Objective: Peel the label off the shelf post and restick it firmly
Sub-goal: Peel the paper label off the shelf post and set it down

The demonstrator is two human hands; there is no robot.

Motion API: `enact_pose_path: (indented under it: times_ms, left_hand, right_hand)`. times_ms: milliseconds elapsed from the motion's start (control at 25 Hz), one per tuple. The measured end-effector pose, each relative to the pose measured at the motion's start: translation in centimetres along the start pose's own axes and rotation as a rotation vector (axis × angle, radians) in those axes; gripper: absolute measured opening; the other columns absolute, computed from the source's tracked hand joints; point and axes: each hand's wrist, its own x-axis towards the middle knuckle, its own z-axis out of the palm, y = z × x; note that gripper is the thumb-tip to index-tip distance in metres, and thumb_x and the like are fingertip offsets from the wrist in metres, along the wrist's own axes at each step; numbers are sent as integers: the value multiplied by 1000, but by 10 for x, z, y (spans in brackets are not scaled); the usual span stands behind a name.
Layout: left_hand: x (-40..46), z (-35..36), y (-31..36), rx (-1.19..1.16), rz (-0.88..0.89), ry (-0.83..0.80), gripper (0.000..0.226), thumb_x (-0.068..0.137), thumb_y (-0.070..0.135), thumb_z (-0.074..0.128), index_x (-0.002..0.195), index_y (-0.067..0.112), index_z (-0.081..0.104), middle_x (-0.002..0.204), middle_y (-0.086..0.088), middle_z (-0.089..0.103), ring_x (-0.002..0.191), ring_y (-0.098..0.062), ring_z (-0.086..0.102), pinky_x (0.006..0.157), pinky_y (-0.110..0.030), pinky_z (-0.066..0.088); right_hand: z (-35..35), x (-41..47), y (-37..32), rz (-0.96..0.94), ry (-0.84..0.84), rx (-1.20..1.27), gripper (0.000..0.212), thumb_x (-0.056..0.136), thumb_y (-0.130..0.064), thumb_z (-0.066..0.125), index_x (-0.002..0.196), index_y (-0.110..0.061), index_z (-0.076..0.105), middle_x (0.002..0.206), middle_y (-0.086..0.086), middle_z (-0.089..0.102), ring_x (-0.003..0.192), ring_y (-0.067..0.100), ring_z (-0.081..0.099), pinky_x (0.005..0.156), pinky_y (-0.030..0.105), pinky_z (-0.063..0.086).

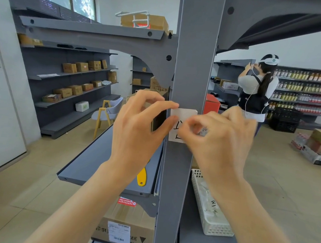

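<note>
A small white paper label (184, 115) with dark handwritten strokes sits on the front face of the grey shelf post (193, 65), at about the height of our hands. Our left hand (137, 126) reaches in from the left of the post, its thumb and forefinger closed on the label's left edge. Our right hand (219, 137) covers the label's lower right part, thumb and forefinger pressed together there; we cannot tell whether they pinch a lifted corner or only press it flat. The label looks thin and matte, square-cornered, its top edge seeming to stand slightly proud of the smooth painted metal. We judge that a fast or uneven pull could tear the paper, and that folding it could make the sticky back cling to itself and crease. Resticking it crooked, or without rubbing it down, could leave bubbles and loose corners. To the left of the post, below our wrist, a yellow plastic tag (141, 175) lies on a dark shelf; to the right of the post stands a white perforated plastic basket (214, 224); beneath the shelf is a cardboard box (124, 230).
</note>
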Motion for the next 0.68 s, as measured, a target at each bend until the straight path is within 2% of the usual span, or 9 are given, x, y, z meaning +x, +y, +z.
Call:
enact_pose_path:
  times_ms: [80,240,320,600,680]
  left_hand:
    - [-1,-2,-1,10,0,-7,26,88,29,79,113,22,73,112,-3,64,99,-10,55,78,-37,56]
    - [-2,-6,-5,-18,-37,-34,26,91,35,74,114,25,70,116,-2,61,105,-7,50,73,-37,60]
    - [-3,-6,-6,-27,-40,-33,26,91,34,73,114,24,70,116,-2,61,105,-5,48,72,-36,60]
    - [-1,-2,-3,-26,-6,-35,23,91,25,74,113,23,72,116,-2,61,101,-1,45,77,-36,58]
    - [0,-2,-1,-27,10,-32,23,90,22,74,113,22,72,116,-3,62,101,-5,50,79,-36,58]
  right_hand:
    - [1,-8,-3,-33,-22,22,17,84,-30,74,67,-28,76,60,-12,66,73,19,49,73,40,34]
    - [-5,2,10,47,157,35,10,87,-29,77,78,-29,81,64,-11,72,71,21,56,74,35,33]
    - [-7,6,13,53,167,32,9,87,-32,77,80,-28,82,66,-10,73,72,21,58,75,32,30]
    - [-4,14,8,-40,148,-71,21,85,-20,67,65,-24,71,55,-7,63,68,23,53,74,36,32]
    - [-1,14,8,-42,133,-95,21,85,-17,65,64,-22,68,51,-4,58,64,23,51,73,37,32]
